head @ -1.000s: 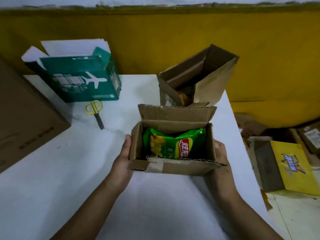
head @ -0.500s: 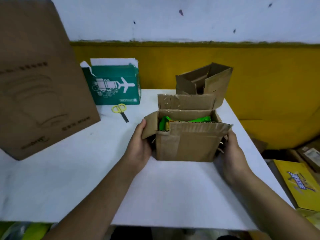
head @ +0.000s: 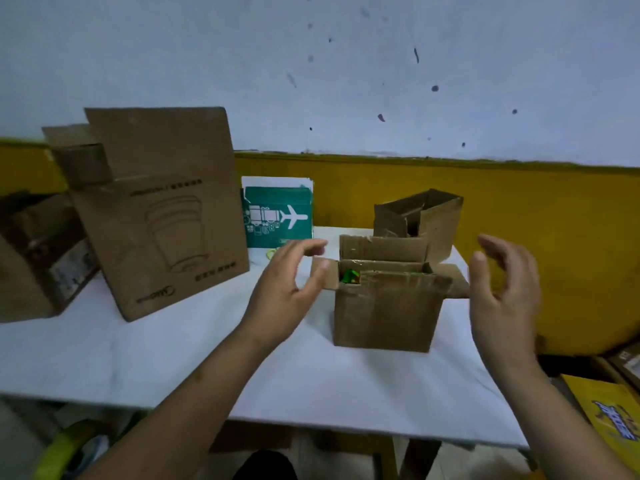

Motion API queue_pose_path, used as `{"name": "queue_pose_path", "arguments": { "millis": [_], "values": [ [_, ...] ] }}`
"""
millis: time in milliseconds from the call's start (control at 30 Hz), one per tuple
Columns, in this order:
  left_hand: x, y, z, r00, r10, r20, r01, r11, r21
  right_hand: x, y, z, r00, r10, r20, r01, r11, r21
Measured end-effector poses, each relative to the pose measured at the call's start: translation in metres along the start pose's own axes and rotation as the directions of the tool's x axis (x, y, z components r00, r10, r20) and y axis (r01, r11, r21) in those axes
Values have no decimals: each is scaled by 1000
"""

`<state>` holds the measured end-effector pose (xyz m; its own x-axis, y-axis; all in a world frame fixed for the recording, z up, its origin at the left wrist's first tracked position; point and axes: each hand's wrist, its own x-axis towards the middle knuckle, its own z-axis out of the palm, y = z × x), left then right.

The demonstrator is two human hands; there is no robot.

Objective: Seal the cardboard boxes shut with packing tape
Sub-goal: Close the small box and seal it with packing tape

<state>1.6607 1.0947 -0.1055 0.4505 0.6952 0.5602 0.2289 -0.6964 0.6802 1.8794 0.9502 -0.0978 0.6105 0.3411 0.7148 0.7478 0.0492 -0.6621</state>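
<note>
Our left hand [head: 287,292] and right hand [head: 502,289] flank the small brown cardboard box [head: 388,313], spread wide, empty. Its unheld flaps [head: 405,282] may spring up!

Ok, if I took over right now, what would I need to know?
Hands: the left hand and right hand are both open and hold nothing, one on each side of the small box.
Things: the small box stands on the table, flaps up, with a green snack bag inside. Another open box sits behind it.
Done: nothing sealed.
Left: fold flaps, tape both boxes. No tape in view.
</note>
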Motion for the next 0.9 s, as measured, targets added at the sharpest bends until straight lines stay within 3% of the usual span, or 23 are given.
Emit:
{"name": "queue_pose_path", "arguments": {
  "millis": [33,100,167,267,400,667,900],
  "values": [
    [-2,1,3,996,35,87,-40,998,55,3,-8,3,986,-130,100,136,989,-53],
    [-2,2,12,975,66,212,-104,979,173,9,-16,19,909,-254,332,323,931,-172],
    [-1,-2,23,962,62,266,-128,963,239,10,-22,35,829,-254,498,422,868,-261],
    [2,-3,33,969,13,248,-62,980,191,9,-21,46,770,-198,607,418,875,-245],
    [8,-2,37,975,-52,215,28,993,112,10,-16,45,758,-148,636,311,938,-153],
    [17,-8,36,953,-97,286,120,991,-66,4,-13,43,755,-214,619,341,936,-92],
    [15,-7,33,943,-135,305,153,988,-36,6,-12,49,772,-188,607,340,929,-146]
  ]
}}
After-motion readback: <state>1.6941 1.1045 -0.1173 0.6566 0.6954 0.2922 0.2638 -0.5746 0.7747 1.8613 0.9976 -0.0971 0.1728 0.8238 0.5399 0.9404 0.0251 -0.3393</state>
